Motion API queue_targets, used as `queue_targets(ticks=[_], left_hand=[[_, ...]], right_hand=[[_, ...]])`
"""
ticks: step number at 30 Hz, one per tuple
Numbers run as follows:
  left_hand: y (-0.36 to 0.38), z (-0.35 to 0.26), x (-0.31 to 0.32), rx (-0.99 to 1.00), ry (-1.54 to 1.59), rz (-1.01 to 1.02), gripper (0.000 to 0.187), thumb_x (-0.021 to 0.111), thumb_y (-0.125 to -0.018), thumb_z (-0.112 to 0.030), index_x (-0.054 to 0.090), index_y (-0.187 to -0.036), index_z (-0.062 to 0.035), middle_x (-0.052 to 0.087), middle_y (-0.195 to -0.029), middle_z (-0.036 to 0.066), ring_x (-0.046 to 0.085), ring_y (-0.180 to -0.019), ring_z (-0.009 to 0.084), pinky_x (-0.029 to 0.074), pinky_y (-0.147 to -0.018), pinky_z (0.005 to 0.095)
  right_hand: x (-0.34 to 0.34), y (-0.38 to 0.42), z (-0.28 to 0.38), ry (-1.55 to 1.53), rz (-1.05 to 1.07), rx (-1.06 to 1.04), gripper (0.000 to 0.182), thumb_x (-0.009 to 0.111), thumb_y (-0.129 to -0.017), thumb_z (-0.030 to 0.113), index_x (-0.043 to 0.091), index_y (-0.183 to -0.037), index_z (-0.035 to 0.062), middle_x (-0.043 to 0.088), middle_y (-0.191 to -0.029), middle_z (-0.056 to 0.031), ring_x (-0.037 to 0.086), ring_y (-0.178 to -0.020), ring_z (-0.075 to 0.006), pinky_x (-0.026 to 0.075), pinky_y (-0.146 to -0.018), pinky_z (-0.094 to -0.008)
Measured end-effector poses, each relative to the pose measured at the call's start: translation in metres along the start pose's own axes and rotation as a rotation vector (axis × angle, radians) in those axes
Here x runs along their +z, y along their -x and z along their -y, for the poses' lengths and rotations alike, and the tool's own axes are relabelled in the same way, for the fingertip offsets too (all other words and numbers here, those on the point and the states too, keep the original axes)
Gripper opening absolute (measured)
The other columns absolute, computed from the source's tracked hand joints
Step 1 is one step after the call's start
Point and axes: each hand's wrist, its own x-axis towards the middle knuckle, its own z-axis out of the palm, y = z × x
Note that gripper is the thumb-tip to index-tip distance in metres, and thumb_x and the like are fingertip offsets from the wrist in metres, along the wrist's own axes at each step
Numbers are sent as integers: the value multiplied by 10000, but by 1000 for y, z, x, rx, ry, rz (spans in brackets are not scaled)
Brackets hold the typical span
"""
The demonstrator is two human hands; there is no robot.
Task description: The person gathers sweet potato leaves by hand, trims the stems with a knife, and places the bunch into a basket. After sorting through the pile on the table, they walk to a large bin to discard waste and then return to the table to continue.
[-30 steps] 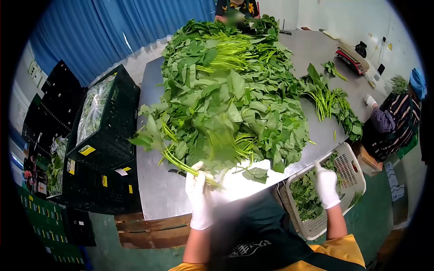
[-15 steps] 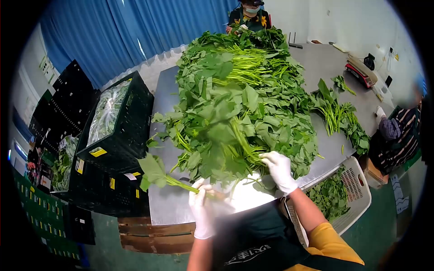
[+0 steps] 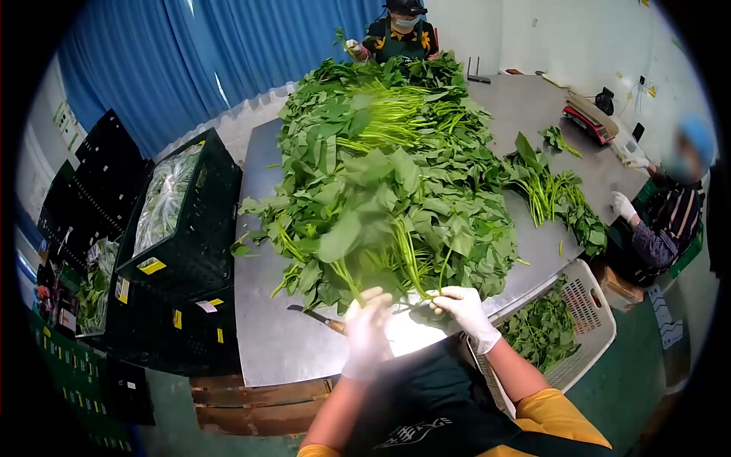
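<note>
My left hand (image 3: 368, 327), in a white glove and blurred by motion, is closed on the lower end of a leafy green stem (image 3: 345, 278). Close to its right, my gloved right hand (image 3: 463, 311) pinches the ends of a small bunch of leafy stems (image 3: 407, 255), whose leaves point away from me. Just beyond both hands a large heap of leafy greens (image 3: 457, 190) covers the middle of the metal table (image 3: 266, 335). A knife with a wooden handle (image 3: 333, 324) lies on the tabletop beside my left hand, partly hidden by it.
Dark crates (image 3: 194, 228) with bagged greens stand at the left. A white basket (image 3: 598, 312) of greens is at the right below the table edge. Smaller bunches (image 3: 560, 194) and a red scale (image 3: 590, 122) lie right. Co-workers are at the far end (image 3: 403, 38) and right (image 3: 670, 221).
My left hand has moved right with its stem, toward my right hand, and the knife now shows. The far co-worker has raised a hand with greens; the right one's hands reach over the table.
</note>
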Motion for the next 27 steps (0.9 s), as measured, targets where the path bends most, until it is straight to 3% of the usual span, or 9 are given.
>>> queue_targets(ticks=[2, 7, 11, 15, 17, 19, 21, 25, 27], left_hand=[[-13, 12, -3, -16, -24, -7, 283, 564, -862, -39, 524, -1118, 75, 653, -884, 111, 483, -577, 62, 384, -506, 169], [-25, 24, 10, 76, -267, 41, 277, 596, -871, -65, 575, -1120, 56, 604, -753, 31, 445, -534, 38, 330, -464, 154], [-22, 31, 13, 165, -379, 206, 253, 586, -885, -71, 580, -1109, 45, 585, -747, 15, 435, -532, 27, 317, -468, 151], [-18, 36, 9, 308, -525, 271, 199, 578, -878, -29, 565, -1067, 33, 628, -835, 57, 448, -556, 38, 325, -478, 153], [-11, 35, 15, 131, -313, 246, 170, 572, -876, -12, 565, -1041, 26, 629, -840, 64, 455, -570, 42, 330, -482, 155], [-11, 40, 14, 12, -167, 216, 174, 568, -878, -14, 558, -1048, 20, 616, -821, 55, 451, -569, 40, 335, -484, 155], [-13, 34, 9, -41, -62, 33, 184, 572, -879, -20, 552, -1058, 15, 604, -816, 47, 445, -567, 41, 338, -490, 154], [-18, 7, 0, -105, 22, -55, 192, 572, -887, -43, 538, -1068, 11, 591, -850, 49, 460, -616, 52, 362, -540, 161], [-19, 9, 0, -111, 36, -35, 200, 565, -893, -48, 531, -1081, 14, 588, -868, 52, 470, -640, 61, 374, -557, 174]], right_hand=[[2, 2, -19, 56, 9, -103, 148, 608, -821, 0, 669, -943, -58, 652, -780, -67, 583, -668, -102, 459, -630, -208], [12, 19, -21, 591, -67, -696, 95, 652, -794, 51, 682, -845, -24, 663, -792, -91, 627, -712, -184, 474, -649, -268], [0, 31, -22, 638, -74, -543, 148, 666, -776, 49, 699, -914, 9, 666, -809, -101, 636, -743, -211, 483, -706, -279], [-21, 50, -10, 33, -174, -327, 158, 621, -767, -33, 689, -909, -41, 670, -950, -111, 611, -906, -179, 466, -843, -283], [-28, 60, -1, -248, -290, -271, 142, 590, -784, -54, 667, -903, -58, 661, -906, -102, 594, -837, -176, 459, -822, -282], [-51, 57, -21, -346, -333, -341, 138, 593, -854, 29, 635, -971, -32, 637, -903, -73, 565, -798, -146, 462, -767, -263], [-75, 43, -31, -859, -426, -490, 156, 584, -881, 97, 611, -1006, 8, 610, -913, -63, 556, -837, -148, 464, -752, -270], [-84, 43, 13, -1170, -202, -357, 462, 598, -898, 271, 449, -1272, 45, 590, -1023, -50, 570, -832, -123, 487, -681, -234], [-75, 29, -9, -872, 9, -202, 569, 621, -886, 253, 367, -1357, 59, 584, -1112, -114, 596, -876, -122, 501, -707, -255]])
